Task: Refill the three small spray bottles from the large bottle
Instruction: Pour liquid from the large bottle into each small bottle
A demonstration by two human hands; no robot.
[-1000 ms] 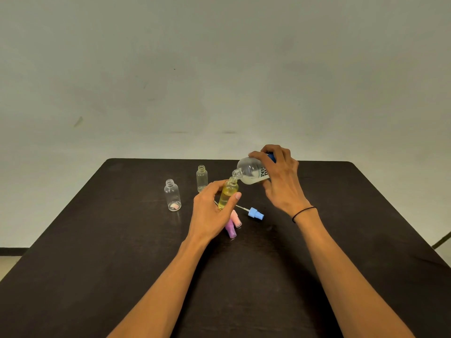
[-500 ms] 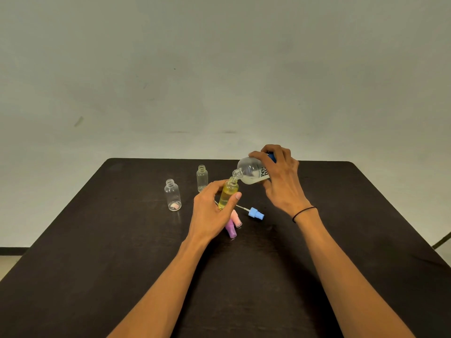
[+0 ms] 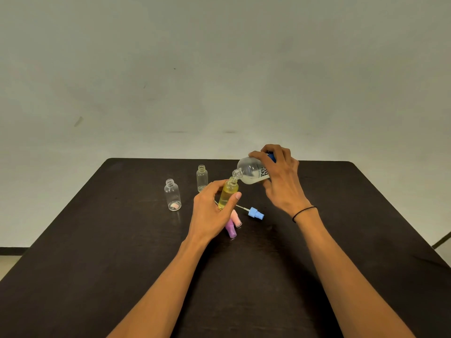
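Note:
My left hand (image 3: 210,211) grips a small clear bottle (image 3: 228,192) that is nearly full of yellow liquid and leans slightly. My right hand (image 3: 280,184) holds the large clear bottle (image 3: 250,172) tipped on its side, its open neck right at the small bottle's mouth. Two more small clear bottles stand uncapped and upright to the left: one (image 3: 172,195) at the left and one (image 3: 202,178) behind my left hand. Both look empty.
The dark table (image 3: 122,252) carries three loose spray tops: a blue one (image 3: 255,213) with its tube lying right of my left hand, a pink one (image 3: 236,218) and a purple one (image 3: 230,229) just below it. A pale wall stands behind the table.

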